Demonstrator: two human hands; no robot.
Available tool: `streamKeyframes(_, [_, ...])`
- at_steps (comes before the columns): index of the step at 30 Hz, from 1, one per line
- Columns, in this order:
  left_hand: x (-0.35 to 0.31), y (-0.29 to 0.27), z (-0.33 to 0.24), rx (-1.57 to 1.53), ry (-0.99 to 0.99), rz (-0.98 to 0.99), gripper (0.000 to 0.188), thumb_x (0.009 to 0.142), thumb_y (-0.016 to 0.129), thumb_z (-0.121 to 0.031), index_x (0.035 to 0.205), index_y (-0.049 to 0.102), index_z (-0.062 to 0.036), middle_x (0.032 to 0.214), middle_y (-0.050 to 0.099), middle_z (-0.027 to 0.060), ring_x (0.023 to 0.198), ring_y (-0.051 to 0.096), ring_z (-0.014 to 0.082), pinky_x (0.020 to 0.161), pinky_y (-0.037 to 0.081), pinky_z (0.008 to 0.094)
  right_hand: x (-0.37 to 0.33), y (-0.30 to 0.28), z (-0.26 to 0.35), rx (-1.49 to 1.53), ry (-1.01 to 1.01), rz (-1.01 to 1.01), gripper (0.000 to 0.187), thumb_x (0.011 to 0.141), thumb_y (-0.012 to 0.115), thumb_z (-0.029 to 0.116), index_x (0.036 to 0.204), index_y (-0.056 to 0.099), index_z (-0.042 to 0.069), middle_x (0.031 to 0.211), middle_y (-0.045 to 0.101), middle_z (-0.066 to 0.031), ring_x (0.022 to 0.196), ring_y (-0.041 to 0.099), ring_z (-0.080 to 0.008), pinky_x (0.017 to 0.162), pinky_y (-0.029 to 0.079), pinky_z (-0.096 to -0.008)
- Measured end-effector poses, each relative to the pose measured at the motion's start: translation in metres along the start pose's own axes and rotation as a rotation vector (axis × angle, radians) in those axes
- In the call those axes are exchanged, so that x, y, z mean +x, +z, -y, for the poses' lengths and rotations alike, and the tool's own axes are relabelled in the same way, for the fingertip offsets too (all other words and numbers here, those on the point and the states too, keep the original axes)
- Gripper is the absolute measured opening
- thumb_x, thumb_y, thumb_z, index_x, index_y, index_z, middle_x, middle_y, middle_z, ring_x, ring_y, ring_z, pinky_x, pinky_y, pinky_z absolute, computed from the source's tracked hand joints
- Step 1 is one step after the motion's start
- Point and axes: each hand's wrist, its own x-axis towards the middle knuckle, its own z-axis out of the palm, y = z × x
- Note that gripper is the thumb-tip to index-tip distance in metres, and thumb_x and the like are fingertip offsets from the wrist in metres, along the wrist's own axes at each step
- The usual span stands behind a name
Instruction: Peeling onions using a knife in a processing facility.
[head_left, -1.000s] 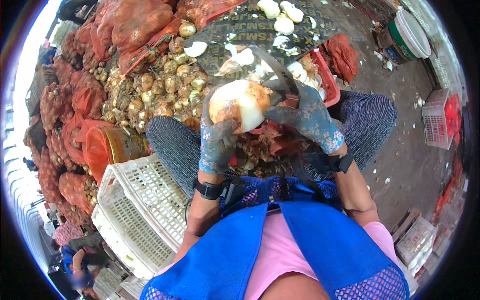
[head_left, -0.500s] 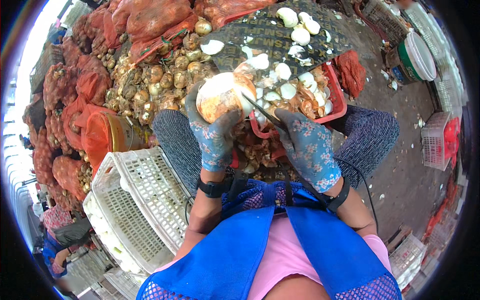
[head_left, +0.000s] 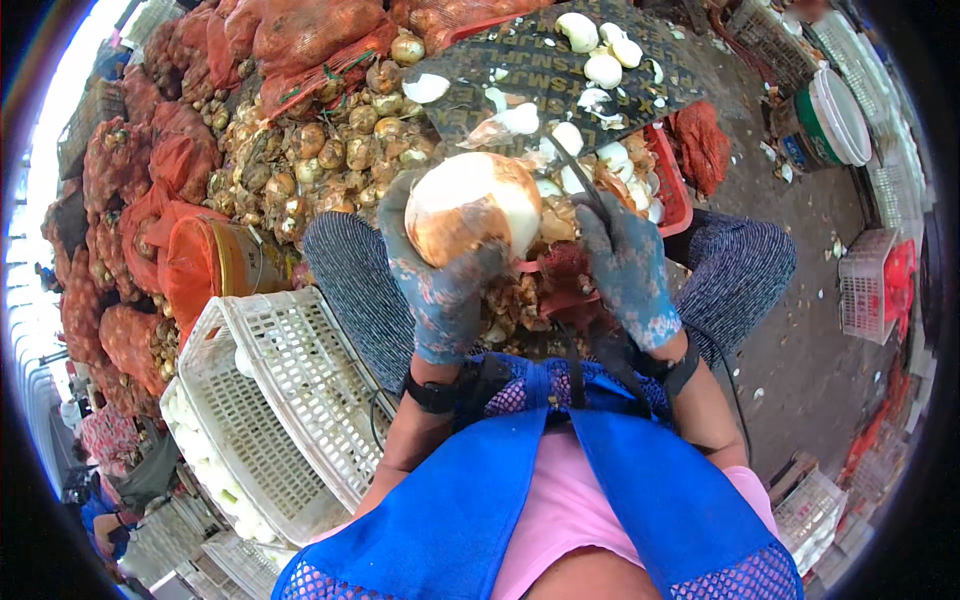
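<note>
My left hand [head_left: 435, 290], in a grey glove with a blue flowered cuff, grips a large onion [head_left: 480, 205] in front of me. White flesh shows on the onion's top and right side; brown skin remains on its lower left. My right hand [head_left: 630, 275], gloved alike, is closed around a knife [head_left: 568, 150] just right of the onion. The dark blade points up and left, apart from the onion. Beyond and below the hands, a red basket [head_left: 682, 195] holds brown skins and white peel pieces.
Unpeeled onions [head_left: 310, 150] lie heaped at the far left beside red mesh sacks [head_left: 300, 40]. Several peeled onions [head_left: 602, 70] rest on a dark printed board [head_left: 520, 70]. White crates [head_left: 320, 375] stand by my left leg; an orange-lined bucket [head_left: 200, 262] sits beyond them.
The knife has come away from the onion and swung upward to the right. The onion has turned and shifted slightly right in my left hand, with my right hand moving off it.
</note>
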Motion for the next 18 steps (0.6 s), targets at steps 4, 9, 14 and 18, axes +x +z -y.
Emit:
streamKeyframes(4, [0.007, -0.006, -0.001, -0.090, -0.110, -0.032, 0.083, 0.054, 0.075, -0.009, 0.127, 0.038, -0.0023, 0.119, 0.048, 0.0108, 0.110, 0.050, 0.0226, 0.094, 0.044, 0.0359, -0.012, -0.017, 0.020, 0.089, -0.221, 0.077, 0.020, 0.088, 0.054, 0.010, 0.105, 0.060, 0.002, 0.095, 0.063, -0.0178, 0.086, 0.063, -0.0306, 0.073, 0.049, -0.0364])
streamKeyframes(9, [0.011, -0.012, 0.009, 0.142, 0.056, 0.002, 0.085, 0.051, 0.078, -0.011, 0.126, 0.039, -0.0020, 0.120, 0.047, 0.0112, 0.110, 0.050, 0.0224, 0.094, 0.044, 0.0354, -0.014, -0.020, 0.026, 0.058, -0.208, 0.149, 0.023, 0.083, 0.056, 0.010, 0.105, 0.059, 0.003, 0.091, 0.063, -0.0177, 0.084, 0.062, -0.0331, 0.071, 0.049, -0.0384])
streamKeyframes(14, [0.015, -0.019, 0.009, 0.441, 0.283, 0.025, 0.086, 0.047, 0.078, -0.009, 0.124, 0.040, -0.0017, 0.119, 0.047, 0.0110, 0.109, 0.050, 0.0223, 0.093, 0.044, 0.0356, -0.011, -0.019, 0.020, 0.054, -0.252, 0.201, 0.023, 0.081, 0.058, 0.011, 0.103, 0.057, 0.004, 0.086, 0.063, -0.0171, 0.079, 0.062, -0.0334, 0.067, 0.049, -0.0405])
streamKeyframes(18, [0.017, -0.017, 0.002, 0.059, 0.065, -0.047, 0.079, 0.051, 0.070, -0.007, 0.124, 0.040, -0.0015, 0.116, 0.049, 0.0116, 0.107, 0.051, 0.0230, 0.092, 0.045, 0.0358, -0.028, -0.020, 0.017, 0.054, -0.160, 0.271, 0.022, 0.085, 0.055, 0.011, 0.106, 0.057, 0.004, 0.090, 0.063, -0.0170, 0.083, 0.062, -0.0324, 0.070, 0.049, -0.0389])
